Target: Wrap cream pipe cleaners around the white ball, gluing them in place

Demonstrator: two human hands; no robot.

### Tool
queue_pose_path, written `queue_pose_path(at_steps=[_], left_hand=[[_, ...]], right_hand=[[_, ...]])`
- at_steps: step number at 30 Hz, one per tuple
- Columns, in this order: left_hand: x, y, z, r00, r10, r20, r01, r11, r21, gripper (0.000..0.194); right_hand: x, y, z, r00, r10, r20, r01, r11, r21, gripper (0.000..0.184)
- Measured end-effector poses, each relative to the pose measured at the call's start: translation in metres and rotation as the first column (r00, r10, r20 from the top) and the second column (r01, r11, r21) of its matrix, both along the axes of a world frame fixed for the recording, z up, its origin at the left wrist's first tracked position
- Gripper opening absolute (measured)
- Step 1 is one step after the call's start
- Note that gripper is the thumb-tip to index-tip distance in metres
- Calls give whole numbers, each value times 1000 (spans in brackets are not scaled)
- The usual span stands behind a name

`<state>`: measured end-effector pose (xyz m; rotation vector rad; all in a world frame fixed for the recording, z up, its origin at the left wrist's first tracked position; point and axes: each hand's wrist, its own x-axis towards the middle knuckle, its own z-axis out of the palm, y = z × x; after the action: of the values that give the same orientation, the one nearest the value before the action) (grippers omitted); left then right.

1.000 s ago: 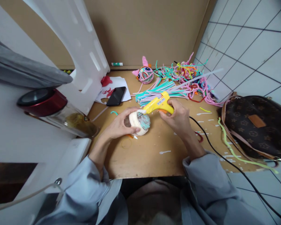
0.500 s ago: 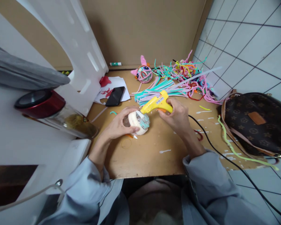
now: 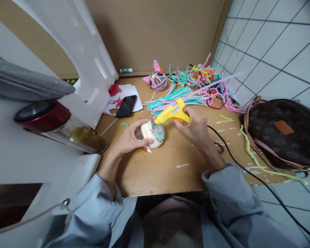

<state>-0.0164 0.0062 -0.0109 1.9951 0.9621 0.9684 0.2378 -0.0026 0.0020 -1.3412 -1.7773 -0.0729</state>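
My left hand point(image 3: 131, 137) is wrapped round a small ball point(image 3: 152, 134) wound with cream and teal pipe cleaners, holding it just above the wooden desk point(image 3: 160, 168). A yellow hot glue gun point(image 3: 172, 113) is gripped in my right hand point(image 3: 195, 126). Its nozzle touches the top of the ball. The gun's black cord point(image 3: 237, 165) runs off to the right and down past the desk edge.
A pile of coloured pipe cleaners point(image 3: 196, 86) and a finished pink-eared ball figure point(image 3: 157, 80) lie at the back. A black phone point(image 3: 126, 105) rests on paper at left. A red-lidded glass bottle point(image 3: 57, 125) lies far left. A brown patterned bag point(image 3: 284, 134) sits right.
The glue gun's nozzle has dropped slightly onto the ball. Both hands stay almost where they were; the view has shifted a little.
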Motion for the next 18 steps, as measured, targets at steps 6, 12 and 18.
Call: queue_pose_path(at_steps=[6,12,18], left_hand=[[1,-2,3,1000,27,-12,-27,1000,9,61],[1,-3,5,1000,30,-8,-30,999,-14,60],[1,-4,8,999,26,-20,-26,999,-31,60]], right_hand=[[-1,1,0,1000,-22,3,22,999,-25,23],[-2,1,-1,999,-39,-8,39,998,-45,23],[-4,3,0,995,-100,-9,97,979,-179,29]])
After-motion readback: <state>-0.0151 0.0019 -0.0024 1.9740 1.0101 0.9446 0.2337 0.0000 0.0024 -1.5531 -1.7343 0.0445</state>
